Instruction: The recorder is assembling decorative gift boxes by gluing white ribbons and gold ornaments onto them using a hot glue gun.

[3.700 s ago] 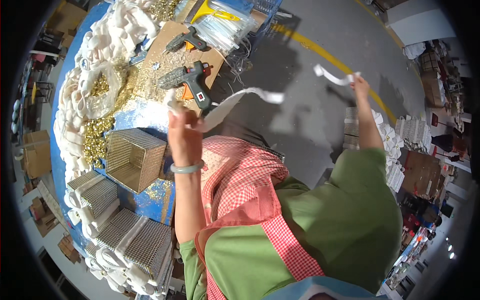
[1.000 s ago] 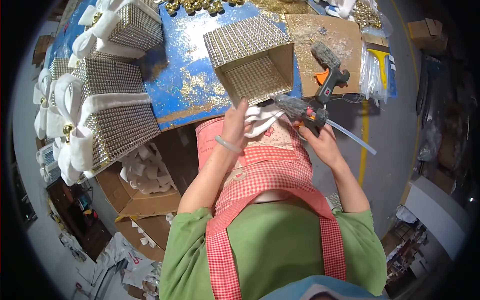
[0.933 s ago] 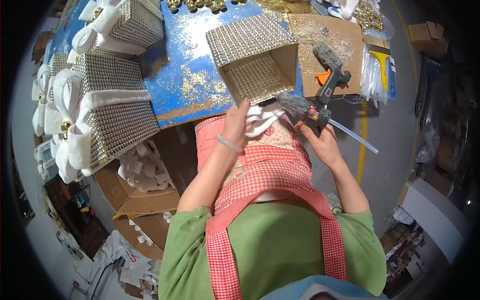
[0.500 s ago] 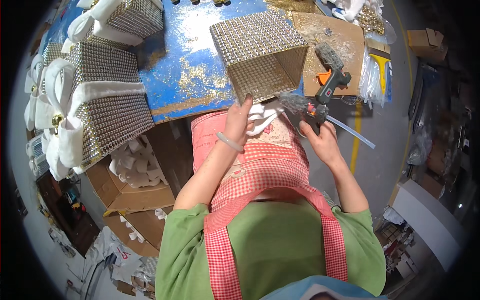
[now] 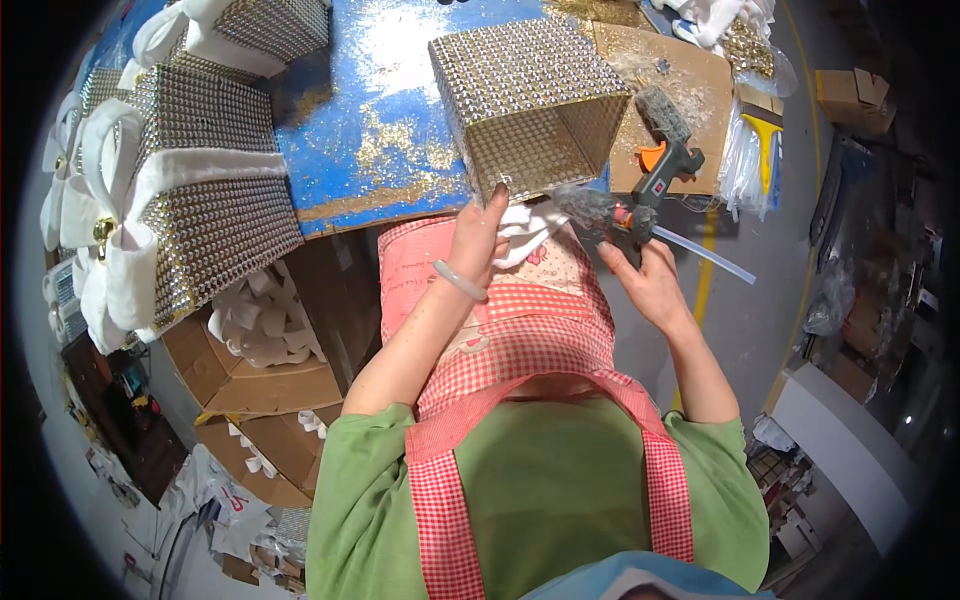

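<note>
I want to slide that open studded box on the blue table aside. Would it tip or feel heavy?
The studded box is open and hollow, so it is probably light for its size. It rests on a broad flat side, so it seems unlikely to tip. The left hand touches its near edge, and the glitter-strewn table may let it slide easily.

We see a blue worktable (image 5: 330, 120) dusted with gold glitter, its front edge faced with brown board. Under it, on the left, open cardboard cartons (image 5: 270, 385) hold white pieces. To the right, a grey concrete floor (image 5: 760, 330) carries a yellow painted line (image 5: 706, 270). Further right, in shadow, we make out stacked cardboard boxes (image 5: 850, 95) and a white panel (image 5: 850, 455) low at the edge. Bright light glares on the tabletop.
</note>
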Motion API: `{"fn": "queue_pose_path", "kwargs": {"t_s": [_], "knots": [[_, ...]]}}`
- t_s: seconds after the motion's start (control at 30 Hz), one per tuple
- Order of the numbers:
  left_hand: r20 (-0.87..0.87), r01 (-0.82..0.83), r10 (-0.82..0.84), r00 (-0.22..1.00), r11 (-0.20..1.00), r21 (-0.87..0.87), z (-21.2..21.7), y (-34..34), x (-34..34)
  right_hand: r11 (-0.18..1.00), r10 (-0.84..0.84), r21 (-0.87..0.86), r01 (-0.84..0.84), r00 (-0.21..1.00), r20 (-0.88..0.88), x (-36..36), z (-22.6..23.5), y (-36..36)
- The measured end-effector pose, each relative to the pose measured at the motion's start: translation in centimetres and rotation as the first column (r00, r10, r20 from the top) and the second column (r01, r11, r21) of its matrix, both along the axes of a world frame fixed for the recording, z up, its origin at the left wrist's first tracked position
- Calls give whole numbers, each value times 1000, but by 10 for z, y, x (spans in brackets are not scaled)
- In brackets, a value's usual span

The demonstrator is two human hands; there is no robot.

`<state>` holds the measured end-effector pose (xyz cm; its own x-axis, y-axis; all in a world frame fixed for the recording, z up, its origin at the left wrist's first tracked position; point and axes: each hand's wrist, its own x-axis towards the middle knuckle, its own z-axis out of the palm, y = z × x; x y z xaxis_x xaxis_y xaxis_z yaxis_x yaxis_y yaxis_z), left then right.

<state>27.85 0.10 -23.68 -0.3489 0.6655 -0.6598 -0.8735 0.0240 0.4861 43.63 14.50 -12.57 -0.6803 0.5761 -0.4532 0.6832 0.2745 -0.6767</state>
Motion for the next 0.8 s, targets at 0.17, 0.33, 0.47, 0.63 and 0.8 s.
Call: {"fn": "queue_pose_path", "kwargs": {"t_s": [0.17, 0.33, 0.47, 0.63, 0.8], "knots": [[3, -3, 3, 1000, 1000, -9, -2, 0, 2, 999, 47, 15, -47, 998, 45, -15, -3, 5], [-3, 13, -13, 1000, 1000, 6, -5, 0, 2, 994, 49, 98, -43, 997, -58, -5, 3, 5], [-3, -3, 3, 1000, 1000, 2, -7, 1, 6, 988, 117, 103, -114, 993, -25, -17, 2, 7], [-4, 38, -37, 999, 999, 24, 3, 0, -2, 914, 277, 310, -262, 961, -4, -10, 22, 2], [-36, -64, 63, 997, 997, -31, 62, 7, -10, 985, 136, -61, -159, 948, -287, 9, 19, 2]]}}
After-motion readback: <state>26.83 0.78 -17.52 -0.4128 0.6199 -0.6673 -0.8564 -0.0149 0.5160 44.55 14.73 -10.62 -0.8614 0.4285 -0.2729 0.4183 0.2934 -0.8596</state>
